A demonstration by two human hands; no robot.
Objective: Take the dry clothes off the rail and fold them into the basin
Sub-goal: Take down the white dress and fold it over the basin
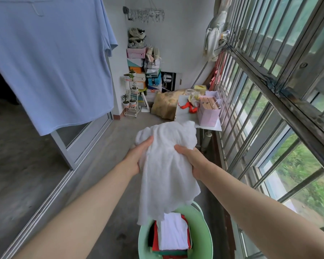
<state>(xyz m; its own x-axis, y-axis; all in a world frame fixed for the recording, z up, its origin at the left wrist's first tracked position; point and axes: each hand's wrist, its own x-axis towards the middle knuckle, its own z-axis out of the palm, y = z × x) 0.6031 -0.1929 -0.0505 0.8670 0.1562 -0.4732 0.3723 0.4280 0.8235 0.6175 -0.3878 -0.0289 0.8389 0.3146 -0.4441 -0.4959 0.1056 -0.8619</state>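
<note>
Both hands grip a white towel (168, 165) held up over a balcony floor. The left hand (138, 156) clutches bunched cloth at the towel's 9 o'clock edge. The right hand (191, 161) is curled round the fabric at 3 o'clock. The towel's lower end hangs loose between the forearms.

Directly below it, at 6 o'clock, stands a pale green basin (204, 238). The basin holds a stack of folded clothes (173, 234), white on top with red and dark green edges showing. The towel's bottom hem overlaps the basin's far rim in view; whether it touches cannot be told.

At 10 o'clock from the hands, a light blue shirt (51, 62) hangs in front of a sliding door. At 1 o'clock, just beyond the towel, a small white counter (185, 114) carries a pink paper bag (208, 114). Farther back at 12 o'clock, stacked shoe boxes (137, 62) rise against the wall beside a plant stand (131, 98). Metal window bars (269, 90) line the whole 3 o'clock side.
</note>
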